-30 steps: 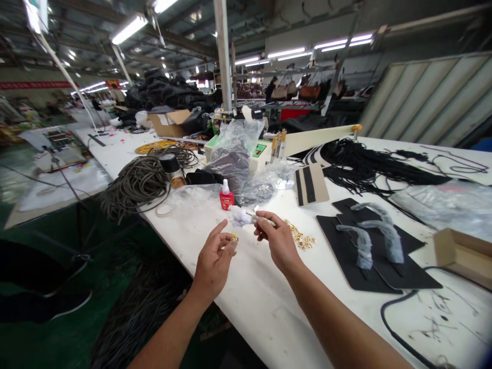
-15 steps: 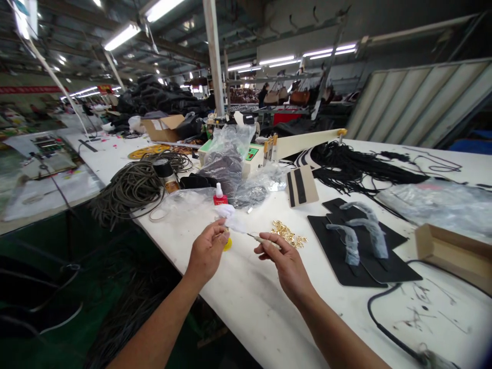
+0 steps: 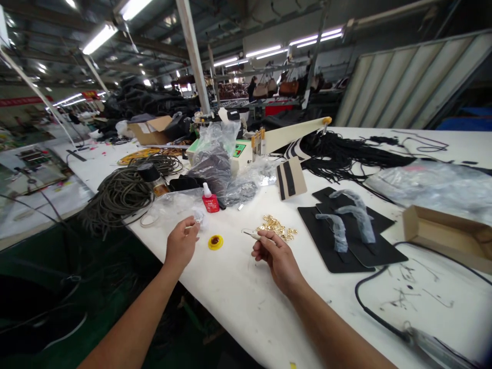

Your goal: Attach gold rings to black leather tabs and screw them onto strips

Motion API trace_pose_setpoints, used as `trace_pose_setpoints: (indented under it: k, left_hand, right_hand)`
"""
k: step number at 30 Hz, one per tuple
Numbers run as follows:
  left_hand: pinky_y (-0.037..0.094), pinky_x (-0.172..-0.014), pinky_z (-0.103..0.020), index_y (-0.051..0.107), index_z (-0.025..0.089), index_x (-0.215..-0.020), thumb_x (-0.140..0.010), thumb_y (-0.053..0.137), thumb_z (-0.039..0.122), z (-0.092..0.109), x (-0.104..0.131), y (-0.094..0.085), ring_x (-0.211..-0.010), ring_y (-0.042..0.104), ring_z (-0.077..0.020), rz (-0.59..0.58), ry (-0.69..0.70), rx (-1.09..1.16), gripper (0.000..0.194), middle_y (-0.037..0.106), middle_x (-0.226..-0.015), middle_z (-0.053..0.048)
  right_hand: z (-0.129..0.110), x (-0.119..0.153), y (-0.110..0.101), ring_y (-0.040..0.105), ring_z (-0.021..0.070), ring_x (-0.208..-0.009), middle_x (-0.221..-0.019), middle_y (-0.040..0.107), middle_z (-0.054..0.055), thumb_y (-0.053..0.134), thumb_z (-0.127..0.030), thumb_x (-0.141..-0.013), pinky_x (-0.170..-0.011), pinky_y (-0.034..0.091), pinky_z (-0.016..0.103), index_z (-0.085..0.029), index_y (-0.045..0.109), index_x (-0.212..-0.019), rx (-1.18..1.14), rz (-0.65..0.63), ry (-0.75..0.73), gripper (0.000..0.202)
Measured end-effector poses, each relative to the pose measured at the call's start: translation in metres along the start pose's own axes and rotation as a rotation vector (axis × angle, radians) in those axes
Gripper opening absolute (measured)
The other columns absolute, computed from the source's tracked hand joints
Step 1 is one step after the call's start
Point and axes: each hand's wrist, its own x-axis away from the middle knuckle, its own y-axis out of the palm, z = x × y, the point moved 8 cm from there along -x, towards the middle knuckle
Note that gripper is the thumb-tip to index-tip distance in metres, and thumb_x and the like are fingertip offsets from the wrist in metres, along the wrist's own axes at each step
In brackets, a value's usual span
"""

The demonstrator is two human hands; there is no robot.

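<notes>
My left hand point(image 3: 182, 243) is closed, its fingertips against a crumpled whitish wad point(image 3: 200, 219), tissue or thin plastic. In my right hand point(image 3: 275, 256) is a slim pointed tool point(image 3: 251, 234) with a pale handle, like an awl, its thin metal tip aimed left. Between the hands on the table lies a small round yellow dish point(image 3: 216, 242) with something dark brown in its middle. A red glue bottle point(image 3: 210, 201) with a white nozzle stands behind it. Just past my right fingers is a loose pile of small gold metal fittings point(image 3: 277, 225).
Black panels point(image 3: 346, 241) with plastic-wrapped handles lie right, near a cardboard tray point(image 3: 446, 236) and a black cable point(image 3: 359, 287). Coiled dark cord point(image 3: 115, 200) and a jar point(image 3: 152, 179) are left. Behind are plastic bags point(image 3: 215, 159) and a beige striped card point(image 3: 291, 178).
My left hand has moved left with the whitish wad, uncovering the yellow dish. My right hand still holds the pointed tool. The whole view has shifted slightly.
</notes>
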Motion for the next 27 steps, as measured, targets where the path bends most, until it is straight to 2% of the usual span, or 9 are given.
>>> trace_pose_setpoints:
  k: [2,6,9,13,16,18,23,25,27]
  left_hand:
    - [0.061,-0.058,-0.027,0.070,0.018,-0.110,-0.088,0.069,0.054,0.009,0.029,0.010,-0.092,0.076,-0.0202,-0.065,-0.014,0.066,0.042,0.061,-0.149,-0.013]
    - [0.056,-0.050,-0.024,0.071,0.019,-0.124,-0.086,0.077,0.051,0.019,0.103,0.057,-0.086,0.077,-0.0205,-0.396,-0.217,0.379,0.050,0.056,-0.153,-0.015]
    - [0.063,-0.067,-0.029,0.075,0.017,-0.114,-0.086,0.080,0.048,0.019,0.143,0.089,-0.100,0.077,-0.0257,-0.565,-0.341,0.521,0.042,0.065,-0.142,-0.016]
    - [0.062,-0.090,-0.035,0.076,0.015,-0.103,-0.086,0.080,0.049,0.015,0.156,0.102,-0.107,0.074,-0.0244,-0.574,-0.355,0.566,0.038,0.076,-0.116,-0.012]
    - [0.061,-0.093,-0.036,0.075,0.015,-0.098,-0.085,0.081,0.051,0.010,0.159,0.092,-0.095,0.074,-0.0212,-0.565,-0.377,0.531,0.039,0.077,-0.100,-0.009]
    - [0.061,-0.089,-0.035,0.074,0.016,-0.095,-0.084,0.081,0.052,0.003,0.164,0.075,-0.088,0.074,-0.0198,-0.586,-0.393,0.490,0.038,0.077,-0.093,-0.007]
    - [0.059,-0.078,-0.030,0.073,0.017,-0.091,-0.090,0.072,0.058,-0.033,0.179,0.003,-0.079,0.070,-0.0179,-0.607,-0.390,0.239,0.042,0.075,-0.083,-0.005]
    - [0.059,-0.072,-0.030,0.074,0.017,-0.094,-0.086,0.072,0.064,-0.048,0.178,-0.030,-0.075,0.069,-0.0188,-0.514,-0.370,0.106,0.047,0.074,-0.080,-0.004]
    - [0.059,-0.069,-0.030,0.075,0.018,-0.098,-0.084,0.073,0.065,-0.053,0.173,-0.051,-0.074,0.069,-0.0200,-0.410,-0.326,-0.001,0.049,0.073,-0.080,-0.003]
  right_hand:
    - [0.000,0.001,0.002,0.067,0.0177,-0.070,-0.080,0.071,0.001,0.078,-0.047,-0.084,-0.065,0.049,0.030,-0.021,0.065,-0.111,-0.040,-0.010,0.009,0.039]
    - [-0.003,0.008,0.013,0.066,0.0161,-0.068,-0.081,0.071,0.001,0.078,-0.047,-0.085,-0.064,0.049,0.029,-0.022,0.065,-0.110,-0.063,-0.056,0.008,0.038]
    - [-0.005,0.015,0.021,0.068,0.0164,-0.071,-0.084,0.072,0.002,0.077,-0.047,-0.087,-0.067,0.051,0.030,-0.022,0.066,-0.110,-0.054,-0.109,-0.002,0.036]
    - [-0.006,0.018,0.022,0.070,0.0175,-0.072,-0.086,0.073,0.002,0.076,-0.047,-0.089,-0.068,0.053,0.031,-0.023,0.067,-0.114,-0.021,-0.150,-0.014,0.036]
    - [-0.010,0.016,0.018,0.071,0.0185,-0.074,-0.086,0.074,0.003,0.076,-0.046,-0.091,-0.070,0.054,0.032,-0.022,0.067,-0.115,0.012,-0.149,-0.055,0.036]
    - [-0.011,0.014,0.016,0.071,0.0190,-0.074,-0.086,0.075,0.003,0.076,-0.047,-0.091,-0.072,0.054,0.034,-0.022,0.067,-0.115,0.050,-0.135,-0.073,0.036]
    - [-0.018,0.016,0.008,0.070,0.0232,-0.087,-0.072,0.071,0.001,0.074,-0.050,-0.090,-0.082,0.051,0.036,-0.021,0.074,-0.109,0.351,-0.015,-0.131,0.035]
    - [-0.020,0.018,0.007,0.068,0.0226,-0.081,-0.071,0.070,0.001,0.076,-0.051,-0.087,-0.075,0.049,0.034,-0.021,0.077,-0.109,0.482,0.041,-0.130,0.037]
    - [-0.022,0.018,0.012,0.066,0.0209,-0.074,-0.076,0.072,0.002,0.079,-0.051,-0.084,-0.070,0.048,0.033,-0.021,0.078,-0.111,0.530,0.058,-0.134,0.041]
